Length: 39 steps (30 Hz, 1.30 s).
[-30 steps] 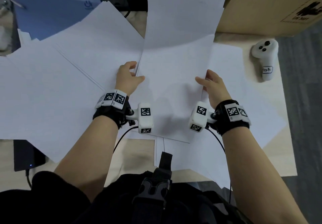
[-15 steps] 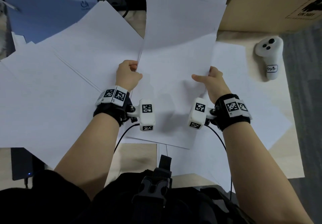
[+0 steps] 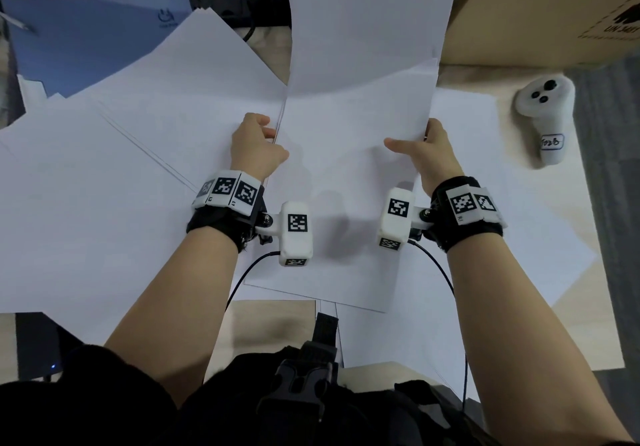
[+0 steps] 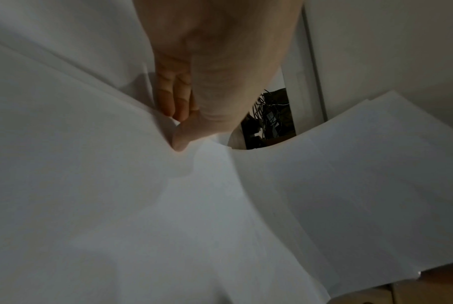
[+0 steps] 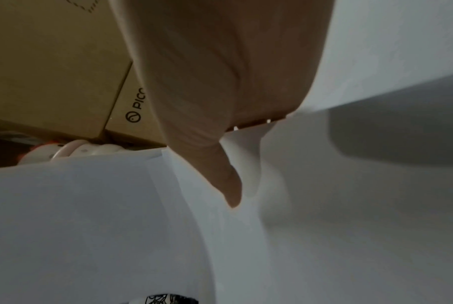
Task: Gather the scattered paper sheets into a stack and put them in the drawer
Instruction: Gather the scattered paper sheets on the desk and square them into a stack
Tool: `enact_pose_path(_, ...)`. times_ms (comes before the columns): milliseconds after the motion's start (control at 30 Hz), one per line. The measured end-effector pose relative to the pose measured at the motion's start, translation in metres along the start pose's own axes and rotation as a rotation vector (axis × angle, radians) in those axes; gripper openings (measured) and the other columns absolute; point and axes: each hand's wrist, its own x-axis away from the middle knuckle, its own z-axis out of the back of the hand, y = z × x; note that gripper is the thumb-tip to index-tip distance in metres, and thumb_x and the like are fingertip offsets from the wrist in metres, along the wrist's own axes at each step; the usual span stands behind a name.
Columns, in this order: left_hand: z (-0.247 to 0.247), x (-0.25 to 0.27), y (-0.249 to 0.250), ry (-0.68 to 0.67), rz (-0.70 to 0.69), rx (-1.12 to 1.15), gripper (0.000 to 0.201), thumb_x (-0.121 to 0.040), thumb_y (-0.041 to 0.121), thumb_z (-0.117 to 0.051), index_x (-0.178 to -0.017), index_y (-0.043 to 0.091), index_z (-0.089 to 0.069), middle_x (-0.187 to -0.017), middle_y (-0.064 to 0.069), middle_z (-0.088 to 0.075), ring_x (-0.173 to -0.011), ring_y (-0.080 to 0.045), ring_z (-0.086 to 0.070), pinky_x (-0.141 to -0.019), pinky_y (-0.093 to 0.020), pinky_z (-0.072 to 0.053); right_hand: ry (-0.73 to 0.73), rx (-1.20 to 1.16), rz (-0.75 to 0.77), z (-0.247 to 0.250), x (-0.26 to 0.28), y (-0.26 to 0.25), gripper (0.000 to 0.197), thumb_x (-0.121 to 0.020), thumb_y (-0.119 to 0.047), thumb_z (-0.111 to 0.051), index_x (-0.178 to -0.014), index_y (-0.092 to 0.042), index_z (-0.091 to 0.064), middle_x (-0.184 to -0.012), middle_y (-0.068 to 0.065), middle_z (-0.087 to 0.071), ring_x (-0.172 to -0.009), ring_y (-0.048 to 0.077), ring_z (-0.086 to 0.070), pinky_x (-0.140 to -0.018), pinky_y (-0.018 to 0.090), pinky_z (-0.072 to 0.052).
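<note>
- Left hand [image 3: 258,147] pinches the sheet [image 3: 346,175] at its left edge — lifting it clear.
- Right hand [image 3: 427,156] grips the opposite edge, apparently fingers beneath, keeping it taut.

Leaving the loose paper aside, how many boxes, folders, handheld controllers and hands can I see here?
Cardboard box: 1
Blue folder: 1
White handheld controller: 1
Hands: 2, left hand and right hand, both gripping the paper sheets
Total: 5

Left hand [image 3: 258,149] and right hand [image 3: 427,156] pinch inward (forearms parallel).
</note>
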Motion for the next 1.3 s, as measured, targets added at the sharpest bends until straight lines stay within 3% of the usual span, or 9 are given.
enact_pose_path(100,0.001,-0.001,-0.001,0.0,-0.023,-0.008,0.056,-0.071,0.0,-0.07,-0.123,0.008,-0.052,-0.117,-0.009,-0.061,-0.091,-0.018,-0.058,-0.089,-0.034,-0.052,0.024,-0.094,0.08,-0.004,0.0,-0.002,0.061,-0.078,0.004,-0.068,-0.121,-0.014,-0.029,-0.117,0.007,-0.055,-0.109,0.024,-0.058,-0.097,0.041,-0.049)
enact_pose_path(167,0.001,-0.001,-0.002,0.004,-0.049,-0.012,0.05,-0.071,-0.001,-0.07,-0.118,0.008,-0.057,-0.115,-0.009,-0.063,-0.083,-0.014,-0.054,-0.082,-0.027,-0.051,0.015,-0.146,0.105,-0.005,0.002,-0.002,0.07,-0.079,0.009,-0.064,-0.129,-0.018,-0.023,-0.118,0.006,-0.058,-0.108,0.021,-0.059,-0.095,0.038,-0.05)
enact_pose_path(233,0.002,0.001,-0.002,-0.001,-0.068,-0.018,0.048,-0.071,-0.001,-0.069,-0.117,0.008,-0.058,-0.115,-0.009,-0.063,-0.082,-0.013,-0.053,-0.08,-0.024,-0.048,-0.026,-0.176,0.08,-0.004,0.005,-0.004,0.067,-0.079,0.009,-0.064,-0.135,-0.012,-0.034,-0.12,0.007,-0.061,-0.105,0.021,-0.063,-0.086,0.037,-0.053)
enact_pose_path(333,0.0,0.004,-0.002,-0.021,-0.09,-0.025,0.048,-0.074,-0.001,-0.067,-0.12,0.007,-0.056,-0.117,-0.01,-0.061,-0.083,-0.014,-0.051,-0.08,-0.024,-0.047,-0.08,-0.174,0.049,-0.002,0.01,-0.012,0.047,-0.079,0.007,-0.065,-0.123,-0.003,-0.054,-0.108,0.008,-0.068,-0.089,0.02,-0.068,-0.073,0.037,-0.056)
enact_pose_path(467,0.0,0.008,0.0,-0.036,-0.12,-0.028,0.047,-0.076,-0.003,-0.063,-0.122,0.005,-0.055,-0.12,-0.012,-0.059,-0.09,-0.023,-0.06,-0.078,-0.021,-0.045,-0.076,-0.198,0.083,-0.003,0.012,-0.021,0.049,-0.076,0.006,-0.069,-0.122,-0.003,-0.052,-0.113,0.012,-0.066,-0.097,0.026,-0.066,-0.081,0.037,-0.057)
enact_pose_path(767,0.006,0.008,0.003,-0.078,-0.094,0.023,0.043,-0.083,0.007,-0.063,-0.125,0.006,-0.054,-0.124,-0.01,-0.058,-0.094,-0.013,-0.056,-0.082,-0.018,-0.043,-0.039,-0.157,0.159,-0.007,0.025,-0.021,0.01,-0.083,0.005,-0.064,-0.086,-0.004,-0.066,-0.078,0.001,-0.069,-0.068,0.014,-0.066,-0.065,0.026,-0.056)
enact_pose_path(933,0.016,0.001,0.026,0.018,-0.1,0.222,0.042,-0.096,0.025,-0.049,-0.133,0.006,-0.045,-0.135,-0.009,-0.051,-0.123,-0.019,-0.05,-0.104,-0.024,-0.038,-0.045,-0.203,0.169,0.002,0.04,-0.02,0.014,-0.083,0.006,-0.063,-0.077,-0.007,-0.066,-0.067,-0.005,-0.069,-0.064,0.012,-0.065,-0.062,0.024,-0.053)
enact_pose_path(1133,0.017,-0.034,0.054,-0.057,-0.031,0.459,0.035,-0.101,0.032,-0.032,-0.121,0.013,-0.053,-0.12,0.0,-0.053,-0.118,-0.016,-0.049,-0.112,-0.037,-0.034,-0.023,-0.322,0.102,0.018,0.048,-0.009,0.018,-0.083,0.006,-0.063,-0.073,-0.009,-0.064,-0.061,-0.007,-0.068,-0.06,0.01,-0.064,-0.063,0.023,-0.052)
enact_pose_path(1300,0.002,-0.057,0.069,-0.205,-0.052,0.522,0.035,-0.093,0.035,-0.046,-0.118,0.014,-0.056,-0.121,-0.007,-0.061,-0.11,-0.019,-0.057,-0.103,-0.033,-0.042,-0.035,-0.369,0.085,0.023,0.041,0.003,0.022,-0.081,0.006,-0.064,-0.065,-0.009,-0.066,-0.058,-0.003,-0.066,-0.055,0.012,-0.063,-0.056,0.022,-0.05)
